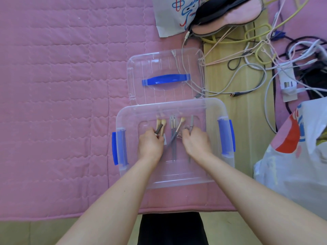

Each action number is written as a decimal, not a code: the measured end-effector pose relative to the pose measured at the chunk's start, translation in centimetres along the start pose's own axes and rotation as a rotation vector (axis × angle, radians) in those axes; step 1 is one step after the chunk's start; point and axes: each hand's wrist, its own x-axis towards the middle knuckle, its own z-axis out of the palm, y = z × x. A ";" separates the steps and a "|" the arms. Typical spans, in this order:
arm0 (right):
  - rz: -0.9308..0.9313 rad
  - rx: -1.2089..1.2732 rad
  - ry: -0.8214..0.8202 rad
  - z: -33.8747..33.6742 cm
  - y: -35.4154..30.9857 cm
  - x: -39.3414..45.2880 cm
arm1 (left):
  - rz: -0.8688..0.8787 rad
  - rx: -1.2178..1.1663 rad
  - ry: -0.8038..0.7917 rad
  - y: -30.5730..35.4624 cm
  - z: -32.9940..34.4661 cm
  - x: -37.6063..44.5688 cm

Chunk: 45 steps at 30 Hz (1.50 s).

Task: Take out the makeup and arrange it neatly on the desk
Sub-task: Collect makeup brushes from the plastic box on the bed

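A clear plastic box [210, 106] with blue side latches sits open on a pink quilted mat. Inside lie several makeup brushes with pale tips and grey handles [174, 138]. My left hand [150, 145] is inside the box, fingers closed on a short dark brush [158, 129] next to two pale-tipped brushes [163, 123]. My right hand [195, 142] is also in the box, fingers curled around a grey pen-like tool [191, 122] and a small clear item. The box lid [138, 82], with its blue handle [166, 79], lies flat just behind the box.
The pink quilted mat [62, 94] spreads wide to the left. A tangle of cables and a power strip [287, 80] lies at the back right. A printed plastic bag [297, 156] stands right of the box; another bag and a pink pouch [221, 16] lie behind the lid.
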 end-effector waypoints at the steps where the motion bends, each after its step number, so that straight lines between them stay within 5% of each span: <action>1: 0.018 -0.006 -0.003 -0.3 0.5 0.3 | 0.013 0.004 -0.017 0.3 0.2 0.0; 10: 0.114 -0.126 0.007 0.1 0.0 2.1 | 0.082 0.021 -0.087 2.9 2.9 -0.6; 20: 0.097 -0.213 -0.021 0.0 -0.3 2.2 | 0.028 0.133 0.012 3.2 3.5 -0.8; 26: 0.092 -0.100 -0.009 -0.7 -0.8 2.0 | 0.096 0.131 -0.014 3.3 3.5 -0.5; 32: 0.026 -0.274 0.006 -2.1 -0.4 0.8 | 0.323 0.202 -0.200 3.6 3.3 0.1; 45: 0.035 -0.305 -0.024 -1.6 0.2 0.1 | 0.388 0.324 -0.065 2.2 2.2 0.6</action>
